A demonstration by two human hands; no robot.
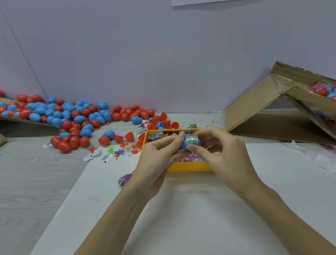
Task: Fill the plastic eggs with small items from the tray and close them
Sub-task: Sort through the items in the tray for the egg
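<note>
Both hands meet above the yellow tray [188,167], pinching one blue egg [186,142] between them. The left hand [158,161] holds its blue end; the right hand [221,155] is curled round the other end, where a green-printed item [193,141] shows. The egg's long axis runs left to right, so closing it likely means pressing the grips toward each other along that line.

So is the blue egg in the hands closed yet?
Not yet. The blue egg has a green packet showing at its open end, with both hands holding it over the tray.
</note>
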